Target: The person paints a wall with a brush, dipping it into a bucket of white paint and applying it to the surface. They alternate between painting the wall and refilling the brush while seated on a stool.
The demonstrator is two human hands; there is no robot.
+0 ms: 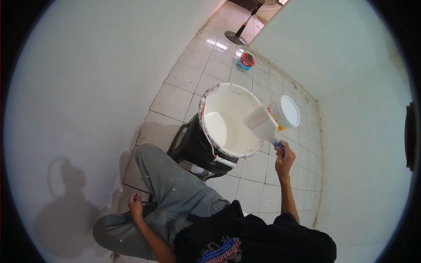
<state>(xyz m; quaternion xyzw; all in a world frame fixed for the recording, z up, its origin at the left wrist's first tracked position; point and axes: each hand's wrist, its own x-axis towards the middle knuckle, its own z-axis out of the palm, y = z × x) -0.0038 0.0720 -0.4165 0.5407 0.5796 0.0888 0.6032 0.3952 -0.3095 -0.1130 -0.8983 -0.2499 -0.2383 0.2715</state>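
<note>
My right hand is closed around the blue handle of a wide paintbrush, whose head is coated white. The brush head is over the right rim of a large black bucket, which has white paint at its bottom and white-smeared inner walls. A wire bail with a white grip hangs on the bucket's near side. My left hand is low beside my bent leg, near the left wall. Its fingers are curled; a small dark spot shows there, and I cannot make out what they hold.
The bucket rests on a dark stool. Behind it are a white-lidded pail and a small red-and-blue tub with a dark object on top. A fan stand is by the doorway. Pale walls rise on both sides of the tiled floor.
</note>
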